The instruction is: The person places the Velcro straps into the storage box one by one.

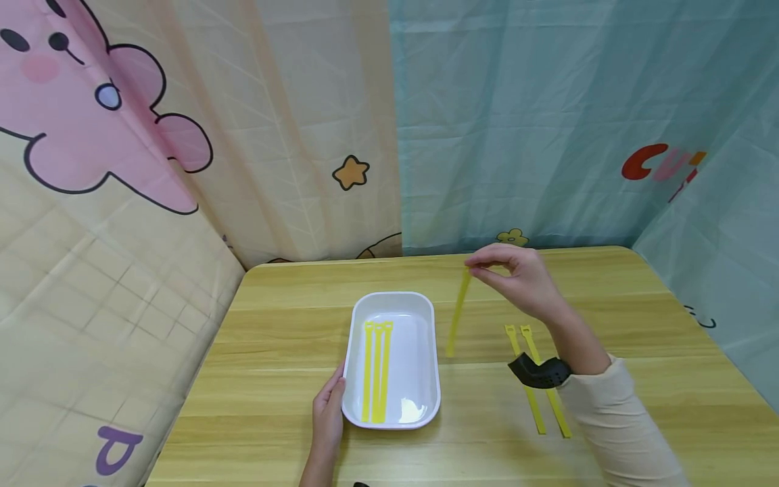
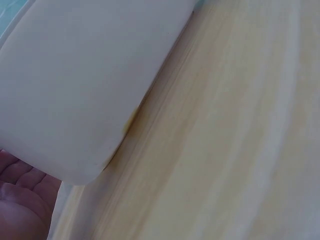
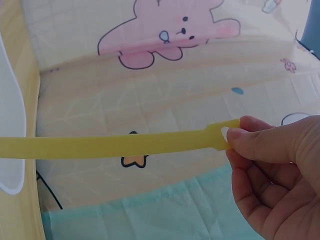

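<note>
My right hand (image 1: 514, 277) pinches the wide, slotted end of a yellow cable tie (image 1: 459, 311) between thumb and fingertips. The flat strap hangs down above the table, just right of the white tray (image 1: 436, 379). In the right wrist view the cable tie (image 3: 110, 146) stretches left from the thumb (image 3: 260, 145). Three yellow cable ties (image 1: 378, 372) lie side by side lengthwise in the tray's left half, slotted ends at the far side. My left hand (image 1: 328, 409) holds the tray by its near left edge; its fingers are partly hidden by the tray in the left wrist view.
Two more yellow cable ties (image 1: 533, 399) lie on the wooden table (image 1: 274, 365) to the right, partly under my right forearm. A black wrist strap (image 1: 541, 373) is on that arm. Printed curtains (image 1: 304, 135) hang behind the table and along both sides.
</note>
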`<state>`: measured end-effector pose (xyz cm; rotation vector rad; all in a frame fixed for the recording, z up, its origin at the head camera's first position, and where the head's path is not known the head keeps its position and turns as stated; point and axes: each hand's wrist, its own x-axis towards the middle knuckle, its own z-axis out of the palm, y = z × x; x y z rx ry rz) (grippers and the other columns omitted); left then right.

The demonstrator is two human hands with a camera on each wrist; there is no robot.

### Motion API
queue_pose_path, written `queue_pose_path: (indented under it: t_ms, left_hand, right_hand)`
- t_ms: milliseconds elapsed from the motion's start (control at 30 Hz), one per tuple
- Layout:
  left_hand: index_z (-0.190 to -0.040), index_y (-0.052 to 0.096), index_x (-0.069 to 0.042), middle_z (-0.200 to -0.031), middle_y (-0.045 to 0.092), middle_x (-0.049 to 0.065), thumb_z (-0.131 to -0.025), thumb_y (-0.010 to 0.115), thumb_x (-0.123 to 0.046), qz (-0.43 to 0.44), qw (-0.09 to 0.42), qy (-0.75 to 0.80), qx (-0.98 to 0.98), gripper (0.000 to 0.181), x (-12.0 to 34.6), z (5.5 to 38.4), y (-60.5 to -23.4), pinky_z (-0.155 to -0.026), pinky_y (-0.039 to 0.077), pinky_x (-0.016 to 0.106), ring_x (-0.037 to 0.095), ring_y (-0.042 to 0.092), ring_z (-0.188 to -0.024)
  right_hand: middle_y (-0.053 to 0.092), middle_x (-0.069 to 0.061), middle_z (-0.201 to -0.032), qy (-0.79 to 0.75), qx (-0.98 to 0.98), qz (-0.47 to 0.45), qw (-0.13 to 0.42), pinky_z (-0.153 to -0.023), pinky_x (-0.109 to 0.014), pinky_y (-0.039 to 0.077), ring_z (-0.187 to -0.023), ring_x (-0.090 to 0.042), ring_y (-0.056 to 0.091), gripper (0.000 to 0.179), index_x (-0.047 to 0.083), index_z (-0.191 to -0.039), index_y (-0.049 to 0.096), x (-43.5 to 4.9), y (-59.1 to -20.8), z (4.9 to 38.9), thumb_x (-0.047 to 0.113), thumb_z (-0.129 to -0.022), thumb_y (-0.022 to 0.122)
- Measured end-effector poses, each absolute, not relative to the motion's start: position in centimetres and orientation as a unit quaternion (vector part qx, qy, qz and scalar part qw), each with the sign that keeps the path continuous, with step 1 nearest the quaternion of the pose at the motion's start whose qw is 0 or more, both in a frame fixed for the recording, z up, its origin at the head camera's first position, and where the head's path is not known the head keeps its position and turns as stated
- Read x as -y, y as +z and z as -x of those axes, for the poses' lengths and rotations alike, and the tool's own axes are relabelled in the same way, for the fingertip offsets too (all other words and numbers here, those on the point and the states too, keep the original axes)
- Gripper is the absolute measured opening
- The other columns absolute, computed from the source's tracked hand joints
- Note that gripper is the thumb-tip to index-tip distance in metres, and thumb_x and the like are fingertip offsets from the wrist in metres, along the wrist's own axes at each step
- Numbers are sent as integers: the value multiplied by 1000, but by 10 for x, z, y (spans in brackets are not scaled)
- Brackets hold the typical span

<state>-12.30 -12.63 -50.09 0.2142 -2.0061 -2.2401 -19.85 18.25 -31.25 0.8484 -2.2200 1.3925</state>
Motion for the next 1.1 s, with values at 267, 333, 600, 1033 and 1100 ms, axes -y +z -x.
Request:
queue_pose_path:
  t_ms: [267,333,600,1033,1100]
  left_hand:
    - [-129,47,6,-136,44,13,-97,39,-8,-71,64,-739,666,35,126,123,-500,-97,36,16,19,36,-127]
    - [-129,47,6,-136,44,13,-97,39,-8,-71,64,-739,667,36,126,123,-500,-96,36,16,19,36,-127]
    - [-129,46,7,-136,44,14,-97,40,-9,-72,66,-740,666,36,126,124,-500,-96,37,17,18,36,-126]
    - [-128,46,8,-135,44,16,-97,40,-9,-69,69,-740,665,36,126,125,-500,-95,38,16,20,37,-126]
    - [-128,46,8,-135,44,16,-97,41,-9,-65,72,-740,666,36,126,124,-501,-95,37,16,20,37,-126]
  right_hand:
    - [68,-7,-92,498,796,-291,184,-73,-19,51,-86,-11,61,17,0,-93,70,-171,-310,196,-8,-78,66]
    - [68,-7,-92,497,796,-292,184,-73,-19,52,-86,-12,61,17,-1,-93,70,-169,-311,196,-8,-78,66]
    - [68,-7,-91,503,794,-293,176,-75,-21,52,-86,-14,62,17,0,-92,70,-158,-314,195,-9,-78,67]
    - [68,-6,-89,525,785,-292,148,-74,-25,54,-84,-16,63,15,-1,-91,70,-145,-333,194,-8,-78,67]
    - [68,-6,-89,526,786,-292,146,-74,-25,54,-84,-17,63,15,0,-91,70,-143,-337,194,-8,-77,68]
